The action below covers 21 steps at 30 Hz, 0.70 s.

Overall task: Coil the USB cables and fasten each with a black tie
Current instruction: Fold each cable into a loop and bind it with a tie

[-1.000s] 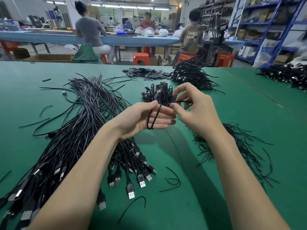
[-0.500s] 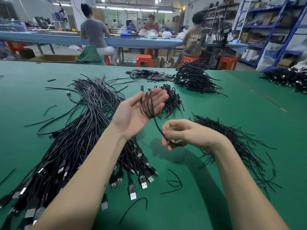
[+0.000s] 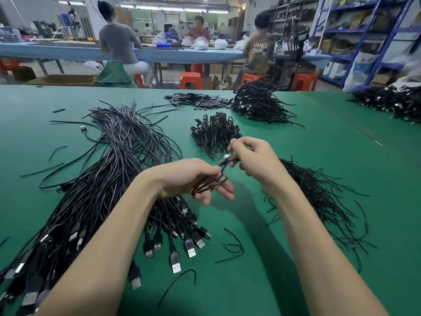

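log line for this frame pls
step: coiling | left hand: holds cable coil | right hand: pinches plug end | tie: not yet on

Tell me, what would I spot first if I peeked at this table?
Two hands in the middle: the left hand has a coiled cable looped on its fingers, and the right hand pinches its plug end just above. Left of them a big sheaf of loose cables sprawls over the green table. A bunch of black ties lies to the right.
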{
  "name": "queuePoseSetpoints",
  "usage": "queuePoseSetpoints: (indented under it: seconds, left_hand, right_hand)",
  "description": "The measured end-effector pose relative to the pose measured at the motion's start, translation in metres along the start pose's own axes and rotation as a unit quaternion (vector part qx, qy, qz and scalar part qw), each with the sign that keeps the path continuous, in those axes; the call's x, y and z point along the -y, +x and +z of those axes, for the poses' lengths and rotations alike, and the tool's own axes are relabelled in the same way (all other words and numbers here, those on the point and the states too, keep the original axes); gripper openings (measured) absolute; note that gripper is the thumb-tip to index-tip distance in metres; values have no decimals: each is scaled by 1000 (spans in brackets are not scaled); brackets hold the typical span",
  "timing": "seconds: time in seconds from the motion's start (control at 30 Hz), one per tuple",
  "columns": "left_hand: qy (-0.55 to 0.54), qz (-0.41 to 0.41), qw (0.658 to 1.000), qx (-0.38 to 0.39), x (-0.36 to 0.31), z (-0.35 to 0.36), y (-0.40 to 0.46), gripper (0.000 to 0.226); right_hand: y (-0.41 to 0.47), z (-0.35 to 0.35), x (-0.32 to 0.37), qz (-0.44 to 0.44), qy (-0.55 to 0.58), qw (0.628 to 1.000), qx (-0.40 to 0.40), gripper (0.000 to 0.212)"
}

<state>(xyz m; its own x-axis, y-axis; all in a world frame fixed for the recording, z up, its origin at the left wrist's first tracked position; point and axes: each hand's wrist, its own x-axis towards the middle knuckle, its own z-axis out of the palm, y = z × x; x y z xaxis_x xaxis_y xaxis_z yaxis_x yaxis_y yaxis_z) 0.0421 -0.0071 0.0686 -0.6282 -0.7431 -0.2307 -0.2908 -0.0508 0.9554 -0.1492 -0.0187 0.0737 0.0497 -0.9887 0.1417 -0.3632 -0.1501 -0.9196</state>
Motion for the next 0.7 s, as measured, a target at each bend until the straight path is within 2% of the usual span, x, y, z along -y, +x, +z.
queuePoseSetpoints:
  seconds: [0.07, 0.17, 0.27, 0.33, 0.47, 0.57, 0.63, 0.7]
  left_hand:
    - [-50, 9, 993, -110, 2, 3, 6, 38]
    - [-193, 85, 952, -223, -1, 6, 15, 37]
    - [-322, 140, 911, -215, -6, 10, 17, 44]
    - [-397, 167, 884, -183, -8, 11, 17, 45]
    - [-507, 183, 815, -214, -9, 14, 19, 35]
    - [-555, 175, 784, -215, -5, 14, 22, 40]
    - [-546, 173, 801, -174, -4, 16, 22, 43]
    - [-501, 170, 838, -137, -4, 19, 22, 40]
  right_hand:
    - [-3, 0, 11, 20, 102, 993, 59, 17]
    - [-9, 4, 19, -16, 193, 973, 125, 20]
    - [-19, 16, 17, -14, 169, 952, 256, 21]
    - [-22, 21, 11, 23, 139, 945, 296, 18]
    - [-21, 14, 1, 88, 138, 947, 276, 19]
    - [-16, 12, -4, 104, 185, 957, 200, 9]
    - [-12, 12, -5, 105, 226, 957, 150, 13]
    - [-10, 12, -4, 85, 246, 957, 125, 13]
